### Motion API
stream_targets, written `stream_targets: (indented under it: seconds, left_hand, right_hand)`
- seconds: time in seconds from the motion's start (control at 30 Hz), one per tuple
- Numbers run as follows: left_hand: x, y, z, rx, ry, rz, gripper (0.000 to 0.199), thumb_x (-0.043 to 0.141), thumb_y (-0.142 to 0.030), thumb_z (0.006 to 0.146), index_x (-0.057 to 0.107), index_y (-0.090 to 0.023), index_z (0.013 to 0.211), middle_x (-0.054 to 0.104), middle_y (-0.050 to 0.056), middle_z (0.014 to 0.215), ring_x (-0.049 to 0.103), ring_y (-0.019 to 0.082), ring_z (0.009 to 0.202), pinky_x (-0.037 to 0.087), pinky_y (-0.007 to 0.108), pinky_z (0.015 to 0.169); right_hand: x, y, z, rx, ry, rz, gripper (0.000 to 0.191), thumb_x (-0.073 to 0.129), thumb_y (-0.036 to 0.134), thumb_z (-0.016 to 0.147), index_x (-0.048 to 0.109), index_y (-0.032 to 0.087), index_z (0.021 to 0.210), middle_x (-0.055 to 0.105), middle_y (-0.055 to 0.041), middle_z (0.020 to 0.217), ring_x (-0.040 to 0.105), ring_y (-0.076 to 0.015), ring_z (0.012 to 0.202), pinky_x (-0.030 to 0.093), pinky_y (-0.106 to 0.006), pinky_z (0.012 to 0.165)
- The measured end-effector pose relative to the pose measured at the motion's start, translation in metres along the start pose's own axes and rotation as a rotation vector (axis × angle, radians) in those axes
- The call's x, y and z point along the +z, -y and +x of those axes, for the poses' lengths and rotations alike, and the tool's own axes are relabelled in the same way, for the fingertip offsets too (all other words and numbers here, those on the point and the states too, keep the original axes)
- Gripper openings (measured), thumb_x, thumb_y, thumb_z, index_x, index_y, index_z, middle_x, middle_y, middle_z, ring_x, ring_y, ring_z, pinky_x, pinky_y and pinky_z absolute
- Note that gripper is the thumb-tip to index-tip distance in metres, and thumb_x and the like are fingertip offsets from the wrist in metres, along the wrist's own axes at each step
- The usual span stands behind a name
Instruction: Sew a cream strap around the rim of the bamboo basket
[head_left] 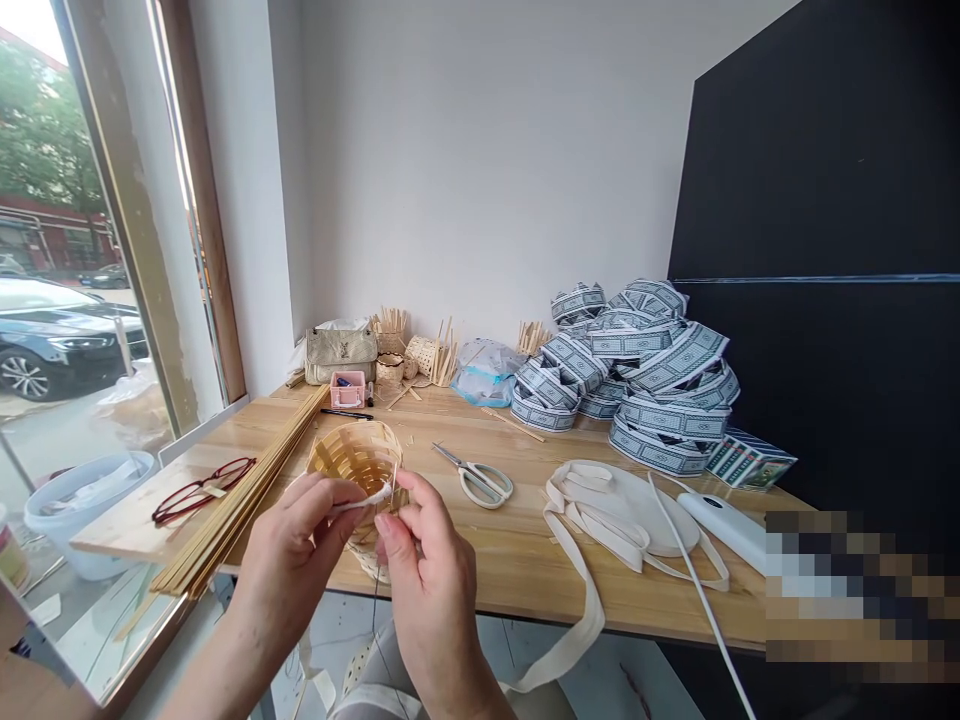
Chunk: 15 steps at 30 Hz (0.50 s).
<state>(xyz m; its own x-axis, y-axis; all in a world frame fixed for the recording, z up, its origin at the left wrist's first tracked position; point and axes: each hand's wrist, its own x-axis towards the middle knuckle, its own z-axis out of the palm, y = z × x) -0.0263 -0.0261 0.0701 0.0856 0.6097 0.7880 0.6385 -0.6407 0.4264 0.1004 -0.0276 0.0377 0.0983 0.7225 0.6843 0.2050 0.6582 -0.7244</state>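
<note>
My left hand (307, 535) is closed in a pinch on a white cord (358, 503), whose end has a small white knob. Close by on the right, my right hand (435, 570) has its thumb and forefinger curled at that end. A thin dark thread (375, 600) hangs down from the right fingertips; any needle there is too small to make out. Behind and below both hands is a woven bamboo basket (352, 445), partly hidden by them. White-handled scissors (484, 484) lie on the wooden table (495, 560) to the right, blades half apart.
A bundle of bamboo strips (247, 485) and red glasses (202, 490) lie at left. Rolled cream fabric tape (622, 510) trails off the front edge, beside a long white rod (701, 590). Patterned rolls (660, 390) are piled back right; small baskets (390, 368) stand behind.
</note>
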Motion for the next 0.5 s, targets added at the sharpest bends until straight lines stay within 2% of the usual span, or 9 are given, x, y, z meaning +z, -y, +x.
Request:
stream_targets:
  seconds: [0.1,0.17,0.27,0.33,0.43,0.5]
  left_hand:
    - [0.001,0.000,-0.001,0.034,0.006,0.018,0.010,0.057,-0.022,0.080,0.064,-0.020,0.073,0.064,-0.002,0.063,0.060,0.010,0.056,0.045,0.016,0.051]
    - [0.002,0.000,-0.001,0.057,0.009,0.032,0.010,0.057,-0.022,0.080,0.065,-0.020,0.074,0.064,-0.002,0.064,0.060,0.011,0.058,0.045,0.016,0.052]
    - [0.004,0.000,0.000,0.085,0.029,0.050,0.014,0.055,-0.021,0.082,0.068,-0.020,0.079,0.063,-0.002,0.063,0.061,0.010,0.058,0.046,0.016,0.053]
    - [0.005,0.000,0.001,0.101,0.038,0.057,0.016,0.054,-0.021,0.083,0.070,-0.019,0.080,0.062,-0.001,0.062,0.061,0.010,0.057,0.045,0.016,0.053]
    - [0.004,0.001,0.002,0.102,0.041,0.062,0.018,0.054,-0.022,0.083,0.071,-0.020,0.078,0.062,-0.001,0.062,0.060,0.010,0.056,0.044,0.016,0.051]
    - [0.004,0.002,0.003,0.088,0.049,0.055,0.018,0.054,-0.022,0.083,0.071,-0.020,0.077,0.062,-0.001,0.062,0.060,0.010,0.056,0.044,0.016,0.051]
  right_hand:
    - [0.000,-0.002,-0.001,0.022,-0.015,0.045,0.015,0.042,0.023,0.091,0.054,0.019,0.100,0.055,0.0028,0.061,0.054,-0.0107,0.055,0.044,-0.018,0.052]
    - [0.001,-0.002,-0.002,0.084,0.000,0.120,0.011,0.040,0.025,0.092,0.050,0.020,0.091,0.054,0.0031,0.062,0.054,-0.0103,0.055,0.045,-0.018,0.053]
    - [-0.002,-0.001,-0.003,0.147,0.071,0.202,0.014,0.040,0.028,0.093,0.047,0.021,0.084,0.055,0.0026,0.065,0.054,-0.0103,0.056,0.046,-0.019,0.054]
    - [-0.006,0.002,-0.004,0.117,0.063,0.174,0.017,0.043,0.029,0.092,0.051,0.020,0.080,0.056,0.0005,0.071,0.054,-0.0105,0.059,0.045,-0.019,0.054]
    - [-0.015,0.006,-0.006,0.051,-0.115,0.131,0.017,0.055,0.028,0.086,0.062,0.019,0.073,0.055,-0.0040,0.086,0.056,-0.0143,0.080,0.047,-0.021,0.063]
    - [-0.024,0.007,-0.008,0.097,-0.280,0.240,0.014,0.063,0.031,0.081,0.065,0.020,0.072,0.055,-0.0052,0.097,0.054,-0.0174,0.097,0.047,-0.024,0.075]
